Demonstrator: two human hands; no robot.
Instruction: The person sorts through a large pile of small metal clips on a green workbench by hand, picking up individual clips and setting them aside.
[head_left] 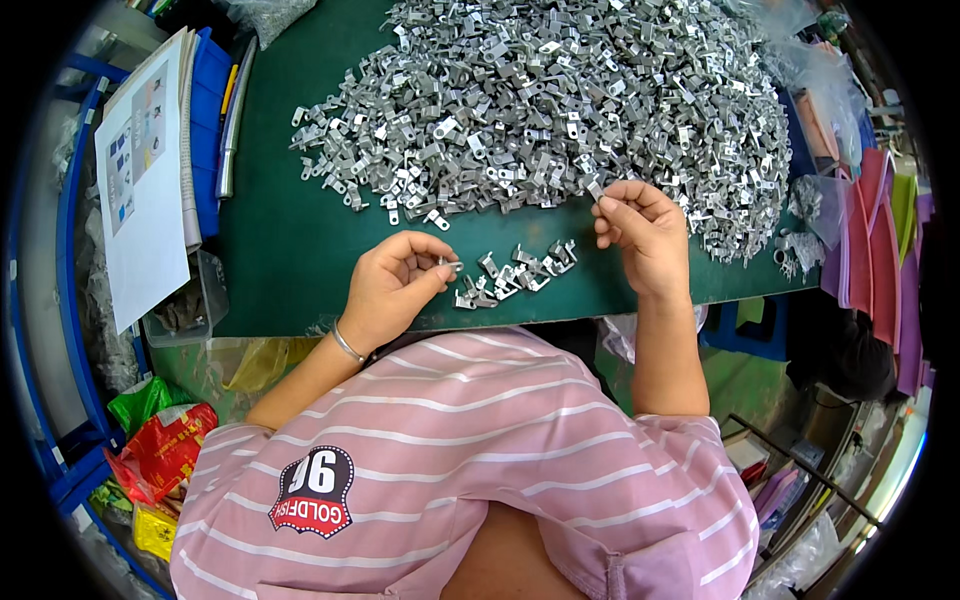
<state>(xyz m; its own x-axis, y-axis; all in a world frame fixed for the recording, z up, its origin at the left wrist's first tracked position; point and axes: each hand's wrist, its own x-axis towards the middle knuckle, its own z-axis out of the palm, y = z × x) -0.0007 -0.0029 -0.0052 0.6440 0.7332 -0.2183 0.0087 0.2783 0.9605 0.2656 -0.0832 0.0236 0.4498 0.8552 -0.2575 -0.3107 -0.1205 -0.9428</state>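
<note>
Currently left hand [392, 284] pinches metal bracket [454, 266], right hand [646, 234] second bracket [595, 190], both protruding beyond grip.

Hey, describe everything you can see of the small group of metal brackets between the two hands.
The small group of metal brackets looks silvery, with bent, angular pieces. They lie loose on the green tabletop near its front edge, turned various ways, some overlapping, in a band rising to the right, apart from the big bracket pile beyond.
</note>
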